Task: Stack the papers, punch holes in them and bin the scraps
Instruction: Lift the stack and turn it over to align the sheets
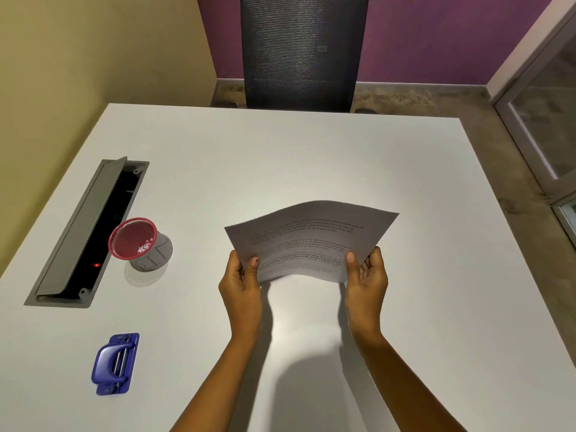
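Printed white papers (pixel 311 235) are held above the middle of the white table (pixel 280 157), bowed upward. My left hand (pixel 241 283) pinches their near left edge, thumb on top. My right hand (pixel 366 275) grips the near right edge the same way. A blue hole punch (pixel 114 363) lies on the table at the near left, apart from both hands. Further left and back stands a small mesh cup with a red rim (pixel 140 243), tilted toward me, with a few pale scraps inside.
A grey cable hatch (pixel 78 238) with its lid raised is set into the table's left side. A black mesh chair (pixel 300 51) stands behind the far edge. A glass door frame (pixel 536 126) is at the right.
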